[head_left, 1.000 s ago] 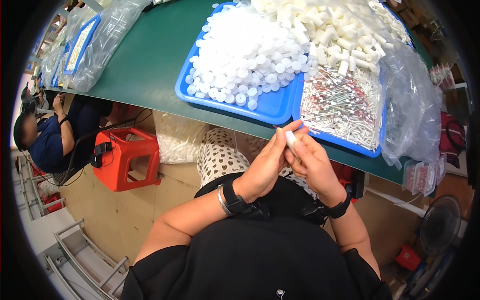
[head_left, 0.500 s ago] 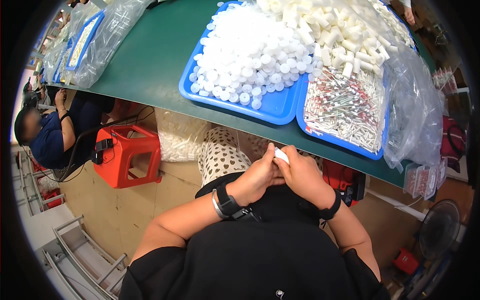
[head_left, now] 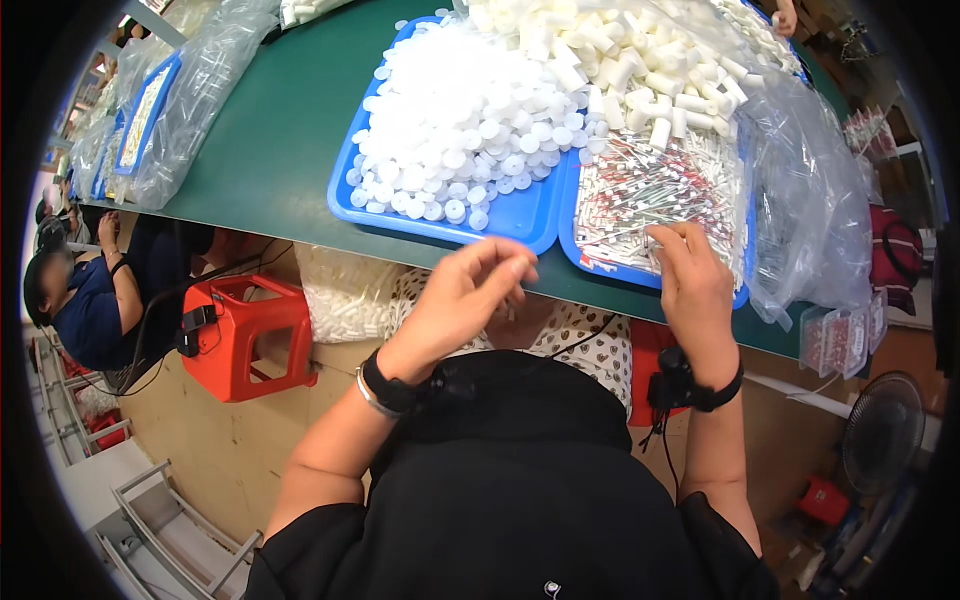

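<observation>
Green tabletop bears blue trays; each hand's grip looks loose, empty.

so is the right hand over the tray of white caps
No, the right hand reaches into the tray of thin sticks, while the white caps lie in the tray to its left.

Single head-worn fisheye view, looks steeply down over wearer's torso and forearms. Faces forward onto green bench edge, blue trays close in. Straight edges bow near rim, dark vignette at corners. No second view.
</observation>
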`<state>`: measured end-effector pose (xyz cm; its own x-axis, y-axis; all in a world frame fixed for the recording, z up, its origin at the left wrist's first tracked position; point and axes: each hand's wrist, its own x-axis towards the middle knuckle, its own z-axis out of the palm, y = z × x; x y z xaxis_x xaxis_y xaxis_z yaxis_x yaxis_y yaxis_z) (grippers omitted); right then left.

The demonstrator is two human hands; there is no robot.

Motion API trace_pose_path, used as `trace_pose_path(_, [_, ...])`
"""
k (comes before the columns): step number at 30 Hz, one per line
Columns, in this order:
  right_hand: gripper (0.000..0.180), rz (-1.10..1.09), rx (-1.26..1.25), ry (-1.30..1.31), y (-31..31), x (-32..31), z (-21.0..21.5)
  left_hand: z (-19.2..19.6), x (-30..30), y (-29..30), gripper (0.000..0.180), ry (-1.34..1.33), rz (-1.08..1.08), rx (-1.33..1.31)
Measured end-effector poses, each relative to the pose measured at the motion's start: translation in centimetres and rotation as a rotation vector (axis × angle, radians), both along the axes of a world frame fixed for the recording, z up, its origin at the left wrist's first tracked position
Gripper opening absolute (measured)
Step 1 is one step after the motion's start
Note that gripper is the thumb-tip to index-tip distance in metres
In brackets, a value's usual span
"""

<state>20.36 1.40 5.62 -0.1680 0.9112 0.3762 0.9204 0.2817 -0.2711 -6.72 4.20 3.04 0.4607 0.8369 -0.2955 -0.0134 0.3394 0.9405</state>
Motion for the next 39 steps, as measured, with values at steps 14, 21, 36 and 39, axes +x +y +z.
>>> trace_pose_path(14, [0.012,0.053,0.099,0.370,1.8,0.9,-1.1,0.0,0.0,5.6,0.011,0.941,-0.152,0.903])
trace_pose_path(21, [0.020,0.007,-0.031,0.404,0.6,0.0,0.8,-0.2,0.0,6.1,0.012,0.870,-0.141,0.949])
trace_pose_path(36, [0.011,-0.021,-0.391,0.791,-1.2,-2.9,0.6,-0.5,3.8,3.5,0.026,-0.364,0.127,-0.265])
trace_pose_path(39, [0.009,-0.036,-0.362,0.747,-1.6,-3.1,0.9,-1.8,4.0,2.8,0.029,-0.769,0.074,-0.581])
